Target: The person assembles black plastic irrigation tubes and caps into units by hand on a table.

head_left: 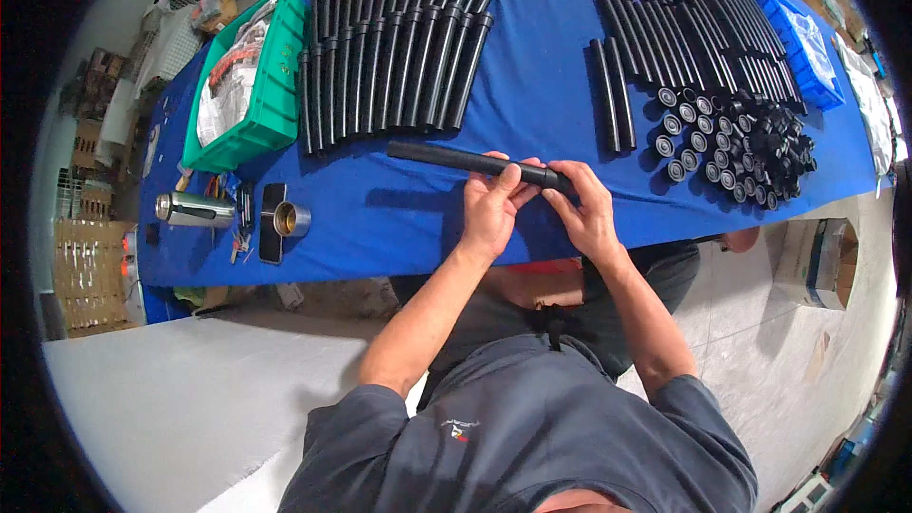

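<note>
A long black tube (442,154) lies nearly level across both hands, above the near edge of the blue-covered table. My left hand (492,204) is closed round its middle, thumb on top. At the tube's right end, my right hand (586,204) grips a wider black cap (548,178) that sits on the tube; the fingers hide part of it. To the right lie several loose round black caps (699,142), some showing pale ring-like faces. Behind them are rows of black tubes without caps (655,43). At the back left, capped black tubes (399,71) lie side by side in two rows.
A green crate (285,85) with crumpled paper stands at the left, and a blue bin (825,85) at the far right. A steel flask (195,210), a phone (272,221) and a metal cup (293,219) are on the blue tablecloth (541,33). A cardboard box (819,261) is on the floor.
</note>
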`<state>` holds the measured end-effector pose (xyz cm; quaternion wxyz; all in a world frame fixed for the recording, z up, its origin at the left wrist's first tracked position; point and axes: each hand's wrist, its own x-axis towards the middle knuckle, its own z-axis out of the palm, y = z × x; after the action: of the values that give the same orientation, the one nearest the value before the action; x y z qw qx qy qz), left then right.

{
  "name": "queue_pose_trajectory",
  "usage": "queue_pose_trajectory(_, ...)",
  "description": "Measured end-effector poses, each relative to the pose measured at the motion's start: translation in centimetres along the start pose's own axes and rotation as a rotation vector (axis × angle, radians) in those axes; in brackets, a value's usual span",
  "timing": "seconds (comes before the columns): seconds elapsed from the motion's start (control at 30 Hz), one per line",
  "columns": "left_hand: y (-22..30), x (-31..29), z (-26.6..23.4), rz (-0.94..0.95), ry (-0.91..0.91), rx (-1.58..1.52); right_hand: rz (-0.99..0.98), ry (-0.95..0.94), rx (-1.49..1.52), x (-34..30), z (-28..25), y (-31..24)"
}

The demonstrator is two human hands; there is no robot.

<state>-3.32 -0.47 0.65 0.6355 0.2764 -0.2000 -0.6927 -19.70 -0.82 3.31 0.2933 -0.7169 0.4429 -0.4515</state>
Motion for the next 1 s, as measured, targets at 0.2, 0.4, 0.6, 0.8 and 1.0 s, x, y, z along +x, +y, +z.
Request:
queue_pose_trajectory(0.2,1.1,0.6,-0.8,-0.087,-0.073,-0.011,-0.001,0.01,0.007,-0.3,-0.3,0.8)
queue_pose_trajectory(0.4,2.2,-0.2,-3.0,-0.074,-0.162,-0.132,0.272,-0.029,0.4,-0.9,-0.2,1.0)
queue_pose_trajectory(0.6,1.9,-0.3,-2.5,-0.063,-0.153,-0.122,0.253,-0.15,0.174,-0.3,-0.8,1.1)
queue_pose_trajectory(0.8,2.3,-0.4,-2.5,-0.07,-0.137,-0.098,0.153,-0.25,0.043,0.5,-2.0,-0.1)
queue_pose_trajectory(1.0,2.0,-0.6,-2.2,-0.061,-0.127,-0.092,0.202,-0.131,0.103,-0.6,-0.7,0.7)
